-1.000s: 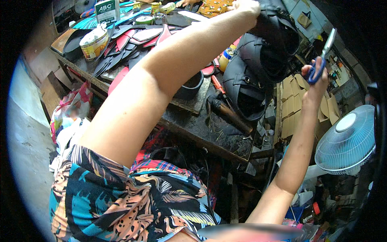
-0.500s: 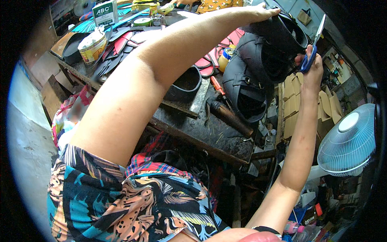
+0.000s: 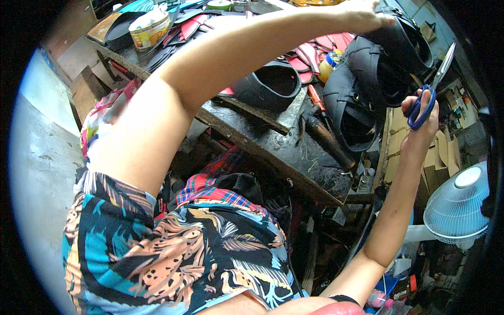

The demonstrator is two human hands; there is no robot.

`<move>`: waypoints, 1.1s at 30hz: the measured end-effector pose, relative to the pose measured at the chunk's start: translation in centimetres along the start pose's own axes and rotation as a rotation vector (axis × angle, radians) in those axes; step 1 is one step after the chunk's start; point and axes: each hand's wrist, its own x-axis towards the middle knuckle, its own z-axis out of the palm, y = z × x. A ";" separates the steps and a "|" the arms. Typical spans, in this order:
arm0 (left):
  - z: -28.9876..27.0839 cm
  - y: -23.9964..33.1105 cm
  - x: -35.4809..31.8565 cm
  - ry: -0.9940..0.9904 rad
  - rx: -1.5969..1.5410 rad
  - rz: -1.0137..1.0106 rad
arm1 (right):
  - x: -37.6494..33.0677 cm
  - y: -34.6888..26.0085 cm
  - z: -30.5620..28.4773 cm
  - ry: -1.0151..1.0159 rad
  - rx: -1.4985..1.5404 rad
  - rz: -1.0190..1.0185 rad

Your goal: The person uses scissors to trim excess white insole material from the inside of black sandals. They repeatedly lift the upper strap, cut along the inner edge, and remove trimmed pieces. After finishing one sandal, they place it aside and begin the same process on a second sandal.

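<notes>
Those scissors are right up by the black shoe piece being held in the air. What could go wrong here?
1. The scissors in the right hand point toward the left hand gripping the black shoe piece; a slip might nick the fingers.
2. The piece is held up unsupported, so a cut could wander.
3. If dropped, it may land among the clutter on the bench.

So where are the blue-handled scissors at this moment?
In the head view, the scissors are at the upper right, held in the right hand, blades pointing up, just right of the black shoe that the left hand grips.
</notes>
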 end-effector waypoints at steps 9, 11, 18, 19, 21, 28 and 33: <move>-5.9 2.6 -25.3 -0.305 0.848 -0.026 | -10.1 1.4 1.5 -0.349 0.154 0.167; -6.7 2.2 -26.0 -0.241 0.804 -0.008 | -11.1 1.5 1.3 -0.375 0.118 0.195; -9.1 8.6 -28.2 -0.225 0.460 0.170 | -14.2 -0.2 -1.1 -0.327 -0.050 0.241; -8.6 9.9 -29.3 -0.241 0.403 0.197 | -14.8 -0.4 -1.5 -0.320 -0.091 0.253; -7.2 11.0 -30.6 -0.444 0.327 0.149 | -16.2 -0.9 -2.5 -0.300 -0.164 0.283; -7.2 10.0 -31.2 -0.454 0.353 0.284 | -21.3 -2.6 -6.7 -0.244 -0.228 0.579; -7.3 8.9 -30.6 -0.623 0.443 0.181 | -22.6 -2.1 -7.7 -0.394 -0.232 0.763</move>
